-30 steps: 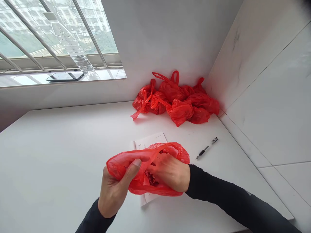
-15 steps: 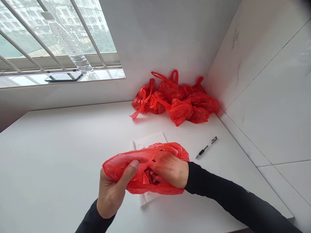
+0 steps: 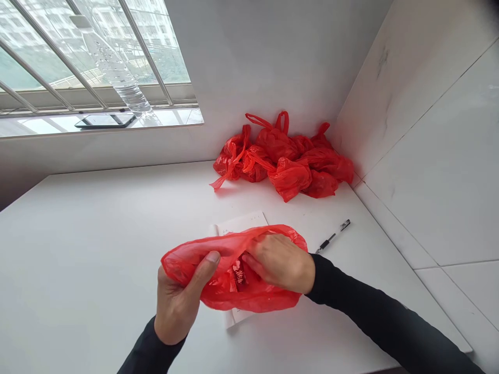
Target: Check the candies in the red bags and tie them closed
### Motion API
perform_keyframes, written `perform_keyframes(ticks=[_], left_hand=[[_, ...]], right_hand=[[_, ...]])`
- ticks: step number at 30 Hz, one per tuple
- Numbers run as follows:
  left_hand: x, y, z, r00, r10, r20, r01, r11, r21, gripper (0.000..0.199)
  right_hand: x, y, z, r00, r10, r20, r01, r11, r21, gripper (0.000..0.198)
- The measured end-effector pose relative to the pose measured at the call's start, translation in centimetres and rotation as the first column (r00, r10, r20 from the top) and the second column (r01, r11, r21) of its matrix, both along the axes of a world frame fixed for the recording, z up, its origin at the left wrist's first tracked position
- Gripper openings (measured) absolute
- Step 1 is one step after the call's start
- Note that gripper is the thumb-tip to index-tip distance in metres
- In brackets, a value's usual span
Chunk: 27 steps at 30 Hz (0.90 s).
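With the bag as the centre of the dial, the left hand (image 3: 179, 306) sits at eight o'clock, nearly closed, its thumb clamped over the rim of the red bag (image 3: 222, 244), its fingers mostly hidden behind the film. The right hand (image 3: 286, 262) enters from three o'clock, fingers curled inside the mouth; their tips are out of sight, so whether they grip anything cannot be told. A dark red packet (image 3: 239, 275) lies inside the bag, near the centre, just beside those fingers.

The bag is over a pad (image 3: 240, 223), which shows at twelve and six o'clock. The film looks thin: a hard pull by the left thumb, or knuckles pressed against the far wall, could tear it. If the thumb's hold slips, the mouth could sag shut around the right wrist. Tilting the rim down toward six o'clock could let the packet slide out.

A pen (image 3: 333, 236) lies between two and three o'clock, its tip next to the right cuff (image 3: 322, 278); a swing of that arm could roll it along the table (image 3: 97, 249). The pile of bags (image 3: 288, 156) at one o'clock is well clear.
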<state>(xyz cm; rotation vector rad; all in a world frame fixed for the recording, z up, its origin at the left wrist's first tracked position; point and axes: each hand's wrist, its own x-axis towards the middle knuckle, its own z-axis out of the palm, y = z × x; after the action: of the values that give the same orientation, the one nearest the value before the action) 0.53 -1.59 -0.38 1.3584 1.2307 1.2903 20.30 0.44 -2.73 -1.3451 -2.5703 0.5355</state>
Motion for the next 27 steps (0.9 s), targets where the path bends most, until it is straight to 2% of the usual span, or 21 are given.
perform_keyframes(ticks=[3,6,10,13,16,18,20,22,27], left_hand=[[-0.2,0.1,-0.2,0.999,0.033,-0.005,-0.033,0.999,0.005,0.014],[-0.4,0.3,-0.4,0.999,0.039,-0.018,-0.039,0.999,0.018,0.014],[-0.5,0.6,-0.6,0.998,0.062,0.003,-0.062,0.997,0.035,0.011],[-0.5,0.6,-0.7,0.997,0.076,0.031,-0.077,0.997,0.028,0.009],[-0.6,0.6,-0.6,0.996,0.080,0.046,-0.081,0.997,0.017,0.009],[-0.7,0.5,-0.6,0.995,0.086,0.052,-0.087,0.996,0.011,0.010],[-0.7,0.5,-0.6,0.995,0.090,0.045,-0.091,0.996,0.014,0.011],[-0.6,0.6,-0.5,0.996,0.090,0.021,-0.091,0.996,0.026,0.012],[-0.4,0.6,-0.5,0.998,0.062,-0.025,-0.061,0.997,0.042,0.015]], right_hand=[[0.2,0.3,0.3,0.989,-0.082,0.122,0.072,0.994,0.083,0.014],[0.2,0.3,0.4,0.981,-0.109,0.159,0.099,0.993,0.069,0.011],[0.2,0.2,0.4,0.992,-0.097,0.074,0.093,0.994,0.057,0.014],[0.5,0.1,0.2,0.995,-0.083,0.061,0.080,0.996,0.047,0.009],[0.7,0.1,0.1,0.986,-0.156,0.053,0.154,0.987,0.047,0.014],[0.9,0.0,0.5,0.982,-0.190,-0.007,0.190,0.982,0.006,0.020],[1.0,0.0,0.9,0.982,-0.149,-0.116,0.141,0.988,-0.068,0.021],[1.1,0.1,0.9,0.982,-0.121,-0.143,0.110,0.990,-0.085,0.016],[0.8,0.5,-0.5,0.972,-0.187,0.139,0.182,0.982,0.046,0.012]])
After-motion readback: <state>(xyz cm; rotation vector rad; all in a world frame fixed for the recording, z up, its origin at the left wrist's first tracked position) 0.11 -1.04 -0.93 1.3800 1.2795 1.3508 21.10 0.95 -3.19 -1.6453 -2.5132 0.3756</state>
